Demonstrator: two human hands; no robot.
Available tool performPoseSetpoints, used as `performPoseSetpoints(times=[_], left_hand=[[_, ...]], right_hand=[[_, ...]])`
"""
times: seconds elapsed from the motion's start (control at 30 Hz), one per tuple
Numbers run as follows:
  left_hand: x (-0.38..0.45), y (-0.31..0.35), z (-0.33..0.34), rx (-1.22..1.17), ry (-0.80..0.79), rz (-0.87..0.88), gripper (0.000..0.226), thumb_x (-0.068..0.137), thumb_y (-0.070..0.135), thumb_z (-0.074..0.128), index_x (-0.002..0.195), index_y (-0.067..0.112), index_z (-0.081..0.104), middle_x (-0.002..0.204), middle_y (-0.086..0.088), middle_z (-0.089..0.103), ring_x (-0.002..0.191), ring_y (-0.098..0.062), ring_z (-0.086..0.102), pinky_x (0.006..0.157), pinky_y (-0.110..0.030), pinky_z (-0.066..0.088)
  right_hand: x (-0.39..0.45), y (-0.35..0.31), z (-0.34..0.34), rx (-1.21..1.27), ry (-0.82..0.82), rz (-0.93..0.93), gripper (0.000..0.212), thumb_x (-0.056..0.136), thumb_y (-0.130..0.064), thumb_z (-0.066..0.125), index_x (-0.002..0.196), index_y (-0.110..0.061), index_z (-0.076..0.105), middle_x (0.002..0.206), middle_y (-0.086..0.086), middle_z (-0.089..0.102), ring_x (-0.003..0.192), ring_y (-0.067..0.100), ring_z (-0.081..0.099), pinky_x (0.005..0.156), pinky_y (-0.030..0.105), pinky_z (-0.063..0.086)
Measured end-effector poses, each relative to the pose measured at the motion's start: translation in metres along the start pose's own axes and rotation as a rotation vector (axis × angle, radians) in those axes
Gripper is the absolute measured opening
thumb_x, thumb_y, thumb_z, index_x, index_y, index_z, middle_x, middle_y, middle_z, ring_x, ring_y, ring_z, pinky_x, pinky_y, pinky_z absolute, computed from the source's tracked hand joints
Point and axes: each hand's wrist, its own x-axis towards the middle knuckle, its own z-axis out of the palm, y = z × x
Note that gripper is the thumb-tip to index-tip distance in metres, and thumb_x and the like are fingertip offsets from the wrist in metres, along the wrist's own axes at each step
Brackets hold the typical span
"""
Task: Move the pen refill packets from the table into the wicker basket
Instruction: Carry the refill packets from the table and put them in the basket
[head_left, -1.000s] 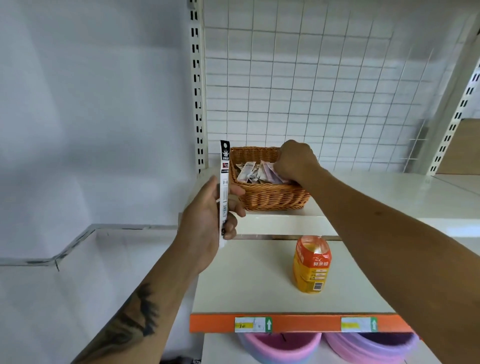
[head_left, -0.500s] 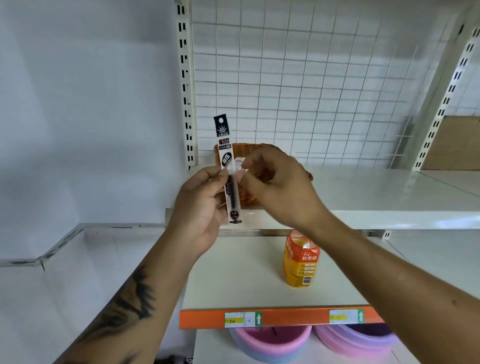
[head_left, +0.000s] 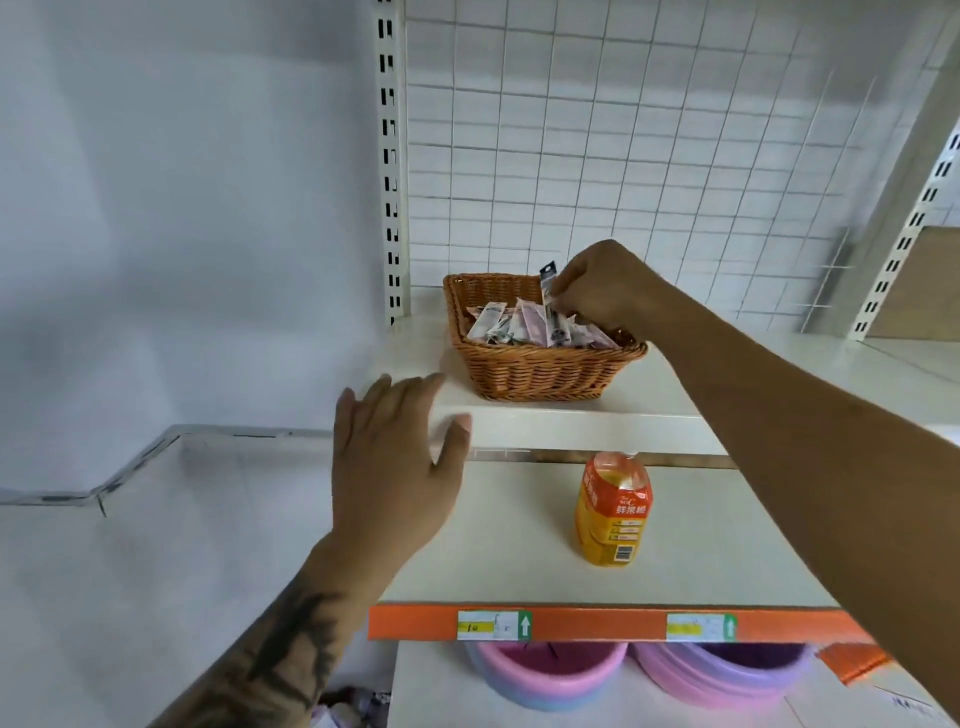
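Observation:
A brown wicker basket (head_left: 535, 371) stands on the upper white shelf and holds several pen refill packets (head_left: 511, 325). My right hand (head_left: 602, 288) reaches over the basket's right side, fingers pinched on a dark pen refill packet (head_left: 549, 291) that stands nearly upright with its lower end among the packets in the basket. My left hand (head_left: 395, 457) hovers below and left of the basket, in front of the upper shelf's edge. Its fingers are spread and it holds nothing.
An orange drink bottle (head_left: 613, 512) stands on the lower shelf, which has an orange price strip (head_left: 597, 623) along its front. Pink and purple bowls (head_left: 550, 675) sit underneath. A wire grid panel (head_left: 623, 156) backs the shelves. A white wall is at left.
The packet passed from my left hand to my right hand, which carried it up into the basket. My left hand let go, opened and dropped to the left.

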Motion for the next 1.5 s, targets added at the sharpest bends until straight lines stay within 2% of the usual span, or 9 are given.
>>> performPoseSetpoints(times=[0.1, 0.23, 0.33, 0.5, 0.63, 0.8, 1.03, 1.3, 1.5], left_hand=[[-0.007, -0.018, 0.015, 0.234, -0.062, 0.106, 0.055, 0.103, 0.061, 0.029, 0.145, 0.031, 0.048, 0.151, 0.000, 0.051, 0.152, -0.029, 0.030, 0.124, -0.063, 0.011], [-0.008, -0.023, 0.020, 0.245, -0.039, 0.146, 0.055, 0.104, 0.061, 0.028, 0.144, 0.029, 0.049, 0.148, -0.002, 0.052, 0.153, -0.030, 0.028, 0.122, -0.065, 0.010], [-0.010, -0.023, 0.021, 0.254, -0.031, 0.149, 0.058, 0.105, 0.062, 0.026, 0.144, 0.028, 0.050, 0.149, -0.003, 0.051, 0.153, -0.030, 0.029, 0.122, -0.065, 0.010], [-0.018, -0.023, 0.020, 0.291, -0.038, 0.136, 0.060, 0.104, 0.061, 0.030, 0.156, 0.031, 0.035, 0.163, -0.003, 0.036, 0.157, -0.030, 0.019, 0.120, -0.070, 0.009], [-0.046, -0.018, 0.017, 0.320, -0.098, 0.091, 0.073, 0.101, 0.063, 0.027, 0.165, 0.032, 0.009, 0.173, -0.004, 0.008, 0.159, -0.030, 0.003, 0.120, -0.069, 0.003], [-0.130, -0.005, 0.004, 0.335, -0.334, -0.111, 0.069, 0.097, 0.068, 0.020, 0.162, 0.044, 0.014, 0.173, -0.004, 0.008, 0.159, -0.030, 0.006, 0.122, -0.066, 0.002], [-0.321, 0.030, -0.031, 0.376, -0.450, -0.449, 0.065, 0.101, 0.064, 0.029, 0.161, 0.043, 0.017, 0.172, -0.002, 0.015, 0.158, -0.027, 0.009, 0.124, -0.058, 0.001], [-0.575, 0.059, -0.131, 0.568, -0.552, -0.966, 0.064, 0.096, 0.066, 0.029, 0.154, 0.041, 0.030, 0.164, -0.005, 0.032, 0.153, -0.034, 0.025, 0.119, -0.070, 0.012], [-0.711, 0.107, -0.195, 0.545, -0.465, -1.245, 0.063, 0.101, 0.064, 0.031, 0.159, 0.040, 0.025, 0.168, -0.006, 0.025, 0.156, -0.035, 0.016, 0.120, -0.068, 0.006]], right_hand=[[0.013, -0.003, 0.020, -0.307, -0.080, -0.017, 0.021, 0.095, -0.007, 0.060, 0.110, -0.001, 0.073, 0.102, 0.015, 0.071, 0.089, 0.029, 0.066, 0.073, 0.035, 0.052], [0.007, -0.007, 0.030, -0.468, -0.052, -0.040, 0.024, 0.098, -0.015, 0.059, 0.114, -0.004, 0.072, 0.115, 0.015, 0.068, 0.103, 0.032, 0.063, 0.089, 0.037, 0.054], [0.007, -0.005, 0.029, -0.443, -0.023, -0.005, 0.023, 0.098, -0.014, 0.057, 0.113, -0.005, 0.072, 0.118, 0.013, 0.068, 0.107, 0.032, 0.063, 0.094, 0.041, 0.055], [-0.012, 0.001, 0.023, -0.171, 0.154, 0.020, 0.022, 0.094, -0.012, 0.052, 0.100, -0.015, 0.073, 0.109, 0.005, 0.071, 0.094, 0.022, 0.061, 0.073, 0.029, 0.050], [-0.069, 0.019, 0.028, -0.172, 0.315, -0.155, 0.031, 0.103, -0.035, 0.048, 0.114, -0.016, 0.069, 0.112, 0.013, 0.068, 0.103, 0.032, 0.063, 0.088, 0.042, 0.055], [-0.159, 0.061, 0.059, -0.234, 0.292, -0.366, 0.053, 0.103, -0.050, 0.046, 0.144, -0.018, 0.054, 0.153, 0.016, 0.047, 0.142, 0.037, 0.042, 0.116, 0.049, 0.039], [-0.294, 0.094, 0.145, -0.095, 0.039, -0.564, 0.053, 0.100, -0.050, 0.047, 0.141, -0.020, 0.062, 0.155, 0.023, 0.045, 0.141, 0.044, 0.047, 0.112, 0.053, 0.044], [-0.539, 0.066, 0.258, 0.011, -0.502, -0.854, 0.052, 0.096, -0.049, 0.050, 0.135, -0.019, 0.066, 0.147, 0.021, 0.056, 0.127, 0.042, 0.060, 0.102, 0.051, 0.053], [-0.700, 0.049, 0.264, -0.048, -0.827, -1.002, 0.055, 0.102, -0.052, 0.049, 0.151, -0.027, 0.046, 0.161, 0.012, 0.039, 0.145, 0.034, 0.041, 0.114, 0.047, 0.038]])
